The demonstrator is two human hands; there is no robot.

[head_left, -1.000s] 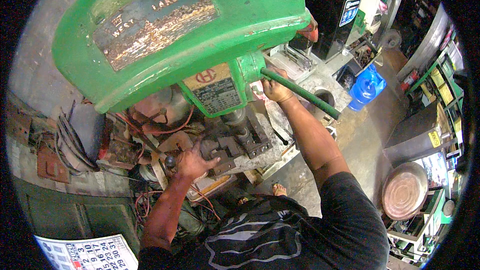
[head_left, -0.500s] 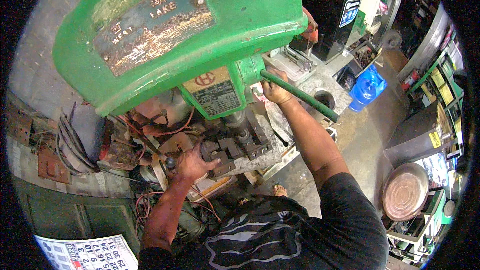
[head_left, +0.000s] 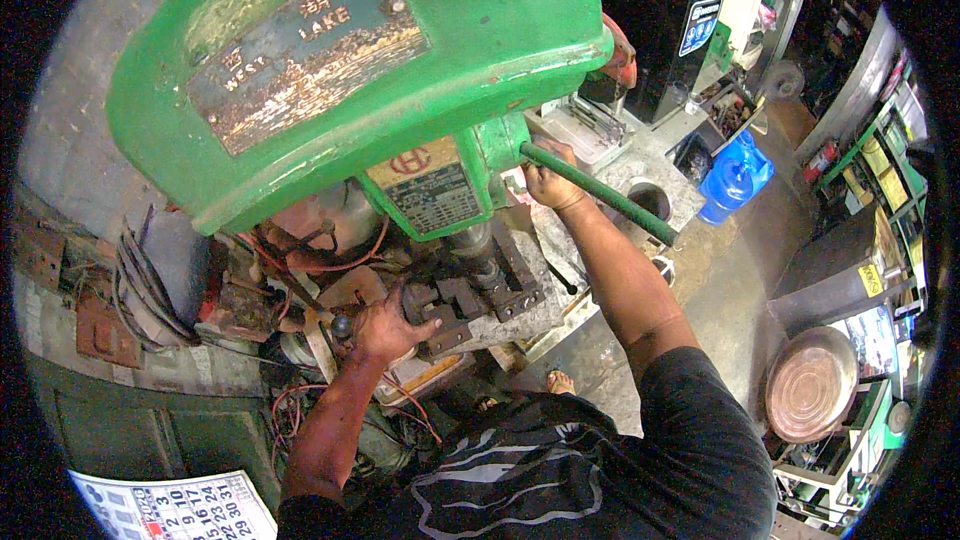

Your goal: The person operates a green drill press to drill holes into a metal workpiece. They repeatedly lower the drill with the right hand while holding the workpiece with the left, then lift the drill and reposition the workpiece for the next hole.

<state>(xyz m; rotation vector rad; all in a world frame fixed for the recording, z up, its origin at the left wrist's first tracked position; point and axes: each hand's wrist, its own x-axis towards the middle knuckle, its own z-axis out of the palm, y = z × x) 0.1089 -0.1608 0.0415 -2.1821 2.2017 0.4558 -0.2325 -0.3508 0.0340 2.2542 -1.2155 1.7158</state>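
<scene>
A big green drill press (head_left: 480,90) fills the upper middle, with a worn dark plate on its cover. Below its head, the spindle (head_left: 472,243) reaches down to a dark steel machine vise (head_left: 455,298) on the table. My left hand (head_left: 385,332) is closed round the vise's left end, thumb stretched toward its jaws; some of the fingers are hidden. On the right of the head, my right hand (head_left: 550,180) grips a feed handle, mostly covered by the fist. A green feed lever (head_left: 610,198) slants past that hand. Whether a workpiece sits in the jaws, I cannot tell.
A ball-ended lever (head_left: 342,326) stands beside my left hand. Red cables (head_left: 290,410) tangle below it. Right of the press are a blue plastic container (head_left: 735,178) and a round brown disc (head_left: 810,383). A calendar (head_left: 175,505) shows at lower left.
</scene>
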